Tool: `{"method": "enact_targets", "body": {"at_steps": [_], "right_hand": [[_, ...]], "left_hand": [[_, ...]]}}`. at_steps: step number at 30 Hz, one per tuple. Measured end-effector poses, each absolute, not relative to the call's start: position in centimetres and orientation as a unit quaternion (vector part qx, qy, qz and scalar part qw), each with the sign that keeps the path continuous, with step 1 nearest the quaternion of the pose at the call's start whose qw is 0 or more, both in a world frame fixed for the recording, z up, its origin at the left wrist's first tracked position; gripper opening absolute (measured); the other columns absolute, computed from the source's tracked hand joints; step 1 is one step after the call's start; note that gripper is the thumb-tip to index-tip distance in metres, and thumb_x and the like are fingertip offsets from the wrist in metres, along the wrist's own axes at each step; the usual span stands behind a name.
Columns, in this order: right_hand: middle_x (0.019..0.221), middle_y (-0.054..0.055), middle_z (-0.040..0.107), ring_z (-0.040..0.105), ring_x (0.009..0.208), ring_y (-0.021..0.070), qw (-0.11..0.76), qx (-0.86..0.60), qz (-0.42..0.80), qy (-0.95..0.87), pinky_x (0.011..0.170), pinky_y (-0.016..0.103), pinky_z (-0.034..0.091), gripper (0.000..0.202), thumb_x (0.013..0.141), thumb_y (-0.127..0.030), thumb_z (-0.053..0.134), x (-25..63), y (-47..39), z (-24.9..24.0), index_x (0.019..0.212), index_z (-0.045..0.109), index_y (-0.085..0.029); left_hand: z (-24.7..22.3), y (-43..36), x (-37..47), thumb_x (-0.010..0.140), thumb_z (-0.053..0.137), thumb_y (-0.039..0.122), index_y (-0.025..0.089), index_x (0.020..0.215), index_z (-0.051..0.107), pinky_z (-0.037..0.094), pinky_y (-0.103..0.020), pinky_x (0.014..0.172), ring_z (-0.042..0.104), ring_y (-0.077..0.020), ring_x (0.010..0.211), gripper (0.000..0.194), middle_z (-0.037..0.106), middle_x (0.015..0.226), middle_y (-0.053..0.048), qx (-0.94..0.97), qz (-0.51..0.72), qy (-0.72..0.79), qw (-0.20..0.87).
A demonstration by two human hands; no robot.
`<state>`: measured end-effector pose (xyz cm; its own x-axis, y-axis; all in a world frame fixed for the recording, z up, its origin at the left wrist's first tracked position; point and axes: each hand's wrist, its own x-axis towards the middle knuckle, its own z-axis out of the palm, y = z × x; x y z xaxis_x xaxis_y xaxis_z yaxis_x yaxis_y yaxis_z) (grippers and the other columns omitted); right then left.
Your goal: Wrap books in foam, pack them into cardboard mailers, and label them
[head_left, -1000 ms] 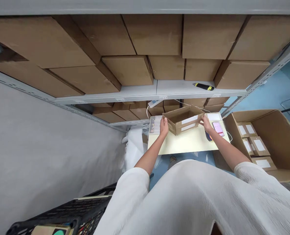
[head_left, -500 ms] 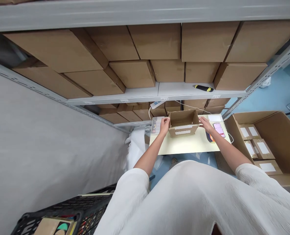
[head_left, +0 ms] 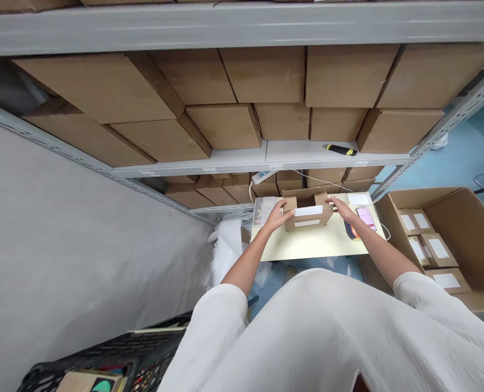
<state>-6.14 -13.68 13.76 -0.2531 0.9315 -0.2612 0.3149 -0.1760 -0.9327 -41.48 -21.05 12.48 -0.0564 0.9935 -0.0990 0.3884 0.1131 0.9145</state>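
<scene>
A small open cardboard box [head_left: 313, 221] stands on the pale yellow tabletop [head_left: 294, 249], with white labels on the side facing me. Its two short side flaps are folded partly inward over the opening, and the back flap stands up. My left hand [head_left: 277, 216] grips the box at its left front corner, thumb and fingers at the side flap. At the right side, my right hand [head_left: 340, 208] has its fingertips closed on the upper edge of the box. The inside of the box is mostly hidden by the flaps.
A phone [head_left: 366, 218] and a roll of tape [head_left: 350, 231] lie right of the box. A large carton [head_left: 462, 218] with several labelled boxes stands at right. Metal shelving [head_left: 242, 163] packed with boxes rises ahead, a utility knife [head_left: 340, 149] on it. A black crate [head_left: 144, 348] sits lower left.
The box's side flaps have folded inward over its opening, and the labelled front flap has come up. My left hand has moved slightly right and toward me along the box.
</scene>
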Motion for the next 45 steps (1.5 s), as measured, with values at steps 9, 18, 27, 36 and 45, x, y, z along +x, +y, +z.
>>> {"method": "enact_targets", "body": {"at_steps": [9, 18, 27, 36, 45], "right_hand": [[0.145, 0.013, 0.067, 0.073, 0.103, 0.0273, 0.267, -0.544, 0.475, -0.637, 0.103, 0.052, 0.064, 0.115, 0.082, -0.068, 0.085, -6.7, -14.0, 13.6, 0.179, 0.033, -0.037], [0.155, 0.012, 0.061, 0.071, 0.113, 0.0286, 0.264, -0.517, 0.436, -0.687, 0.110, 0.054, 0.061, 0.110, 0.075, -0.046, 0.089, -6.7, -13.1, 12.8, 0.174, 0.042, -0.036], [0.166, 0.010, 0.059, 0.060, 0.147, 0.0362, 0.248, -0.517, 0.450, -0.684, 0.126, 0.058, 0.048, 0.081, 0.080, -0.051, 0.085, -7.3, -13.8, 12.1, 0.156, 0.063, -0.032], [0.170, 0.009, 0.057, 0.057, 0.152, 0.0375, 0.276, -0.540, 0.437, -0.664, 0.131, 0.059, 0.044, 0.087, 0.081, -0.048, 0.084, -7.5, -13.4, 12.2, 0.162, 0.060, -0.030], [0.172, 0.005, 0.055, 0.048, 0.161, 0.0369, 0.283, -0.551, 0.441, -0.649, 0.139, 0.059, 0.031, 0.092, 0.078, -0.045, 0.085, -8.3, -11.8, 11.6, 0.165, 0.058, -0.033]], "left_hand": [[12.3, -20.8, -40.1, 0.087, 0.081, 0.033, 0.033, 0.180, 0.021, 0.053, -0.047, 0.114, 0.064, -0.0312, 0.138, 0.111, 0.055, 0.165, -0.016, 0.544, 0.381, 0.662, 0.348], [11.8, -20.1, -40.4, 0.092, 0.074, 0.028, 0.029, 0.159, 0.052, 0.051, -0.049, 0.119, 0.060, -0.0336, 0.143, 0.071, 0.054, 0.163, -0.015, 0.583, 0.380, 0.640, 0.325], [11.0, -19.3, -39.8, 0.096, 0.068, 0.025, 0.025, 0.143, 0.065, 0.049, -0.055, 0.124, 0.065, -0.0361, 0.140, 0.047, 0.070, 0.148, -0.015, 0.569, 0.367, 0.654, 0.336], [11.5, -17.0, -39.6, 0.095, 0.069, 0.022, 0.025, 0.145, 0.065, 0.041, -0.052, 0.132, 0.055, -0.0336, 0.153, 0.049, 0.063, 0.160, -0.013, 0.569, 0.396, 0.634, 0.342], [11.0, -15.1, -39.4, 0.094, 0.072, 0.021, 0.025, 0.144, 0.066, 0.041, -0.051, 0.133, 0.054, -0.0337, 0.156, 0.050, 0.062, 0.162, -0.013, 0.573, 0.406, 0.623, 0.345]]}}
